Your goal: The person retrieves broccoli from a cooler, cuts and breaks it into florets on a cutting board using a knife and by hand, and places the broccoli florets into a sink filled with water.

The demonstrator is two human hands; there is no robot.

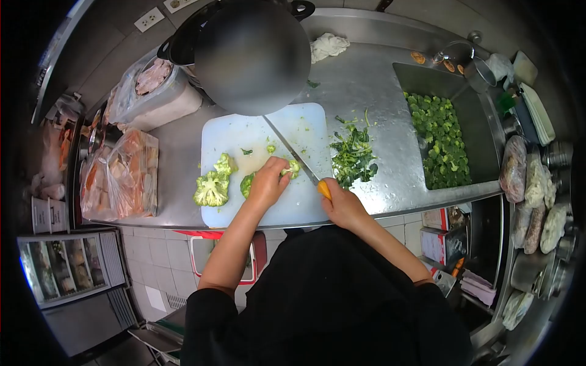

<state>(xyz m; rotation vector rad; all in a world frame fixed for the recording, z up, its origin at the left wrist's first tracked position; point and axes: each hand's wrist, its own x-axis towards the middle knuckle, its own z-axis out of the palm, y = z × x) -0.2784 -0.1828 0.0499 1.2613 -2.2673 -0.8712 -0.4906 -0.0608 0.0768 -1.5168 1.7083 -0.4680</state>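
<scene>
My left hand [268, 181] is closed on a broccoli piece [294, 169] over the white cutting board [223, 137]. In my right hand [345, 206] is a knife [290, 149] by its yellow handle. Its long blade slants up and left across the board, just right of the held piece. Under my left wrist lies a green broccoli head [246, 185], partly hidden. Farther left are two pale cut broccoli chunks [211, 188]. Small green scraps [271, 148] dot the board.
Broccoli leaves and stems [354, 155] are heaped right of the board. Broccoli florets [436, 140] fill part of the sink [406, 76]. A bag of orange and pale pieces [125, 177] and a plastic tub [162, 100] stand left. A blurred round shape covers the top middle.
</scene>
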